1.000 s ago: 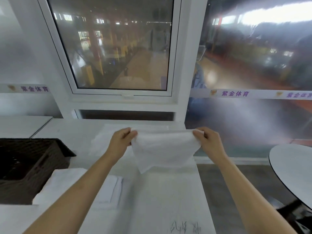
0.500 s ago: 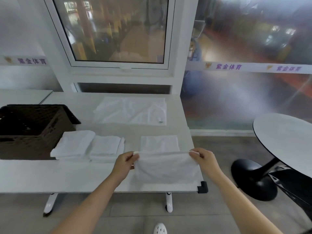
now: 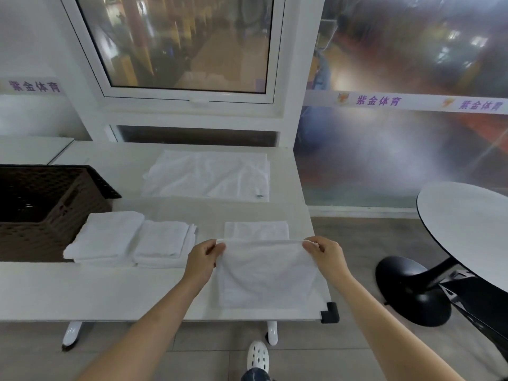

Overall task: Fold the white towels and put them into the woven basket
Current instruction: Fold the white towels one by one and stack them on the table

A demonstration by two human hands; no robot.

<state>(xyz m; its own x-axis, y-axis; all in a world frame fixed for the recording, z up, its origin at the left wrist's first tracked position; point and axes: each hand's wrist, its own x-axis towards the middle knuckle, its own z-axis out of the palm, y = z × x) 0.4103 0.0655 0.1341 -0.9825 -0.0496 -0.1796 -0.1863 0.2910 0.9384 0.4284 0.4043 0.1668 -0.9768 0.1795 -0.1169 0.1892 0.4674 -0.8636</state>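
White towel (image 3: 265,273) now lowered onto the surface (image 3: 110,292), top corners pinched in left grip (image 3: 202,258) and right grip (image 3: 325,257), ready for folding.

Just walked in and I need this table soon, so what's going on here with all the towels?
A person is folding white towels. The left hand and right hand each pinch a top corner of a towel over the table's near edge. Two folded stacks sit beside the woven basket, another folded towel lies behind the hands, and an unfolded one lies farther back.
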